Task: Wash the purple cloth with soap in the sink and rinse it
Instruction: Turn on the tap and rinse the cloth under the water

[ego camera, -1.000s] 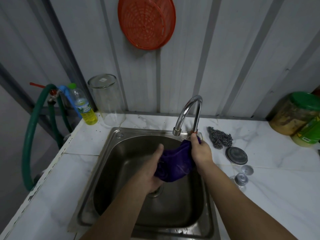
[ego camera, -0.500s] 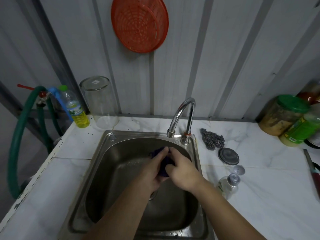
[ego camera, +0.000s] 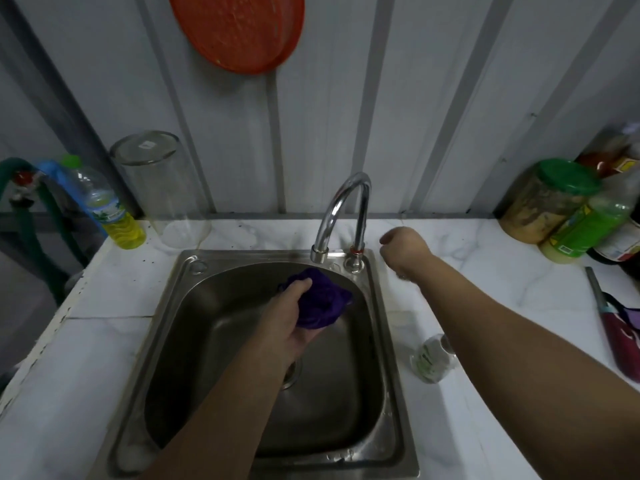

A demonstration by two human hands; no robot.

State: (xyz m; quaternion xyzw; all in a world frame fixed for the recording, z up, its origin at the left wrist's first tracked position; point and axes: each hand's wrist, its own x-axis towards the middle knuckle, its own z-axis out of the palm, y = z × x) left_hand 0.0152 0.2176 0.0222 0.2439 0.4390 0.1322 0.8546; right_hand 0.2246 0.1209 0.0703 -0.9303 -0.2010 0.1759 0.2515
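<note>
The white bench (ego camera: pixel 485 289) holds a steel sink (ego camera: pixel 388 341). Over the sink, under the tap (ego camera: pixel 341 209), the left hand (ego camera: pixel 287 323) squeezes the bunched purple cloth (ego camera: pixel 320 303). The right hand (ego camera: pixel 403 249) hangs over the bench beside the tap, fingers curled, holding nothing.

Dim, flat indoor light, soft overall blur, wide-angle bending at edges, faint glare on faucet (ego camera: pixel 341 209)

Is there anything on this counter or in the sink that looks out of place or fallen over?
A small clear bottle lies tipped on its side on the counter, just right of the sink. Nothing looks spilled or broken.
</note>
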